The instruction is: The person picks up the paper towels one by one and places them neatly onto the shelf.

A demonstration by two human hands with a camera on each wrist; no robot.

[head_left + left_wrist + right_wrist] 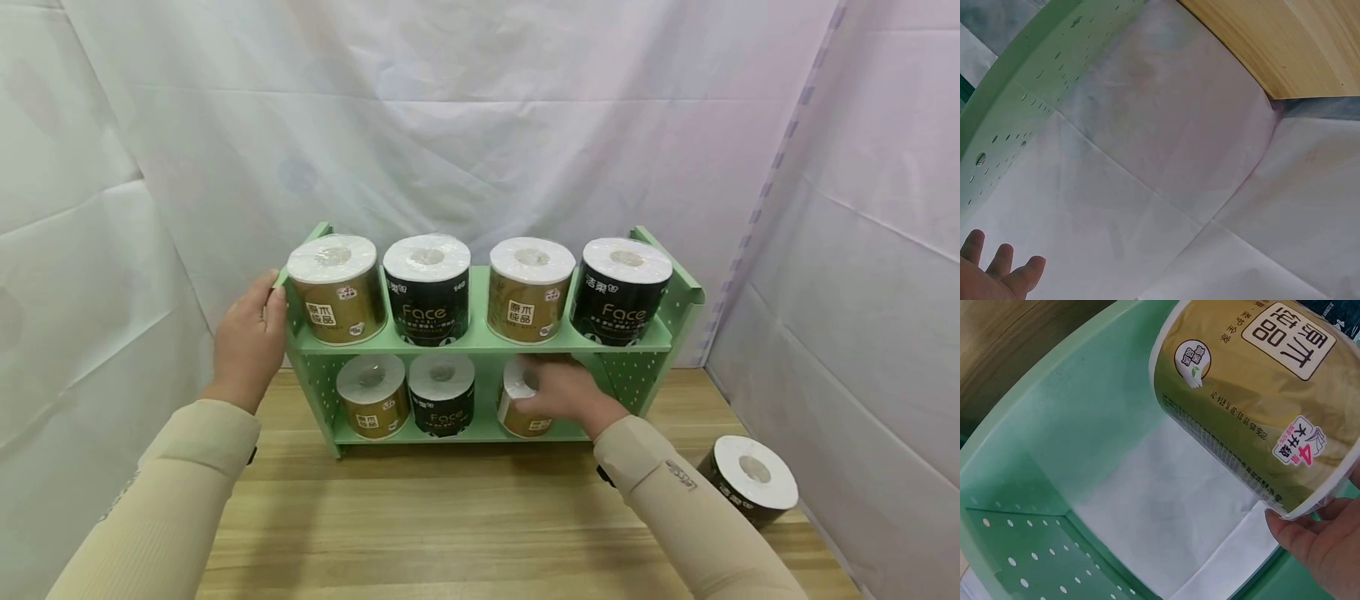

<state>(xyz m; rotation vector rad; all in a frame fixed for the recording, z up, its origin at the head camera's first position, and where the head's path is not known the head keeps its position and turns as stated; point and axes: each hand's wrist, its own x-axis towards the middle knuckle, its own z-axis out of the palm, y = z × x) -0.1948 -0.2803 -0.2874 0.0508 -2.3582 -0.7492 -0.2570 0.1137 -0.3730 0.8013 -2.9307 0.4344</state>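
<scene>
A green two-tier shelf rack (pixel 480 352) stands on the table. My left hand (pixel 247 333) touches the top of its left side panel from outside; in the left wrist view, fingertips (pixel 1002 257) are spread beside the perforated panel. My right hand (pixel 562 387) grips a gold-wrapped toilet roll (pixel 516 408) by its upper rim, on the lower tier right of middle. In the right wrist view the thumb and fingers (pixel 1316 540) pinch the plastic-wrapped end of this roll (pixel 1241 406). Left of it on that tier stand a gold toilet roll (pixel 372 400) and a black one (pixel 442 400).
The upper tier bears several rolls, gold (pixel 337 304) and black (pixel 427 304) alternating. Another black-wrapped roll (pixel 753 475) sits on the wooden table (pixel 420 525), right of the rack. White curtains (pixel 480 133) hang behind and at both sides.
</scene>
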